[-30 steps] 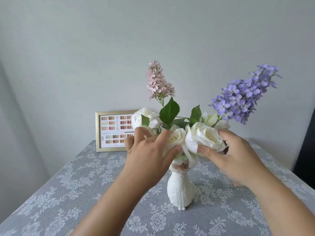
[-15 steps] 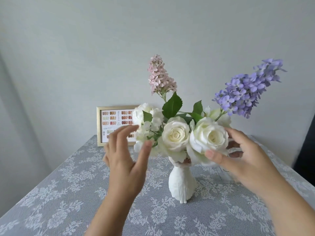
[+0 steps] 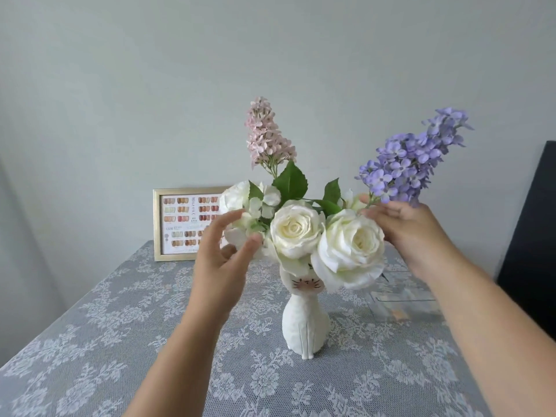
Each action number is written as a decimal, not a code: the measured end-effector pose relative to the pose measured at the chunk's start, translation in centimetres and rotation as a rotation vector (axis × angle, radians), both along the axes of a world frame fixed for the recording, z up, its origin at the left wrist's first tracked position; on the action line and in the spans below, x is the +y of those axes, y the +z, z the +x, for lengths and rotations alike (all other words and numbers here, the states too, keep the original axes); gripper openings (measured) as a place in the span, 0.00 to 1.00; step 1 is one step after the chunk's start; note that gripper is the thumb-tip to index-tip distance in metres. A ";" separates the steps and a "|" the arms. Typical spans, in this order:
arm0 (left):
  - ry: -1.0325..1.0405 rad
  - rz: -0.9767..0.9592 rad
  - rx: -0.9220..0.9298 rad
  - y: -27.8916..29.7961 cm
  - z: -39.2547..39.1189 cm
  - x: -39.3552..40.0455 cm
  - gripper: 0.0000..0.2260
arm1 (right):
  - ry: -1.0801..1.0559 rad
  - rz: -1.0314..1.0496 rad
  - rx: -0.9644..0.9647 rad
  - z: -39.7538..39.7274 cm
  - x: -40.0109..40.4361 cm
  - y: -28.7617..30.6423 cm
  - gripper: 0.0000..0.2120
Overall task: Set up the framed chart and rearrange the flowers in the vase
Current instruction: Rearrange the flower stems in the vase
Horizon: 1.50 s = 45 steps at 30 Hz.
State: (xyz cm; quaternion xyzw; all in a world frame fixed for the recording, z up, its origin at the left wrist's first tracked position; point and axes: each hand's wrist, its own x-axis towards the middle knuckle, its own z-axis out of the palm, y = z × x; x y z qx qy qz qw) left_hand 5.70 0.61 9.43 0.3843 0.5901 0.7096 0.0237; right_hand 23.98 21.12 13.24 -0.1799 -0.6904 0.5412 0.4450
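A white cat-shaped vase (image 3: 305,323) stands mid-table and holds two large white roses (image 3: 296,228), small white blossoms (image 3: 240,200), a pink lilac spray (image 3: 266,136) and a purple lilac spray (image 3: 412,162) leaning right. My left hand (image 3: 224,257) hovers at the left of the bouquet, fingers loosely spread, fingertips near the small white blossoms. My right hand (image 3: 406,227) reaches behind the right rose, straight fingers touching the base of the purple spray's stem. The gold-framed chart (image 3: 180,222) stands upright against the wall, behind and left of the vase.
A grey lace tablecloth (image 3: 90,341) covers the table. A clear plastic case (image 3: 403,302) lies right of the vase, partly behind my right arm. A dark panel (image 3: 532,251) stands at the far right. The wall runs close behind the table.
Both hands have let go of the white roses. The left hand has opened and drawn to the left side. The right hand has moved up and back to the purple spray's stem.
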 end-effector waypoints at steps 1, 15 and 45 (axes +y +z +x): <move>0.003 -0.001 0.002 0.5 -0.2 0.3 0.15 | -0.002 0.022 0.002 -0.3 0.0 0.2 0.09; -0.037 -0.034 0.332 5.7 -0.4 2.2 0.10 | 0.001 0.395 -0.089 -3.8 -0.9 6.9 0.02; -0.292 -0.184 0.467 3.8 1.7 1.2 0.12 | 0.052 0.422 -0.423 -3.9 -0.3 4.2 0.09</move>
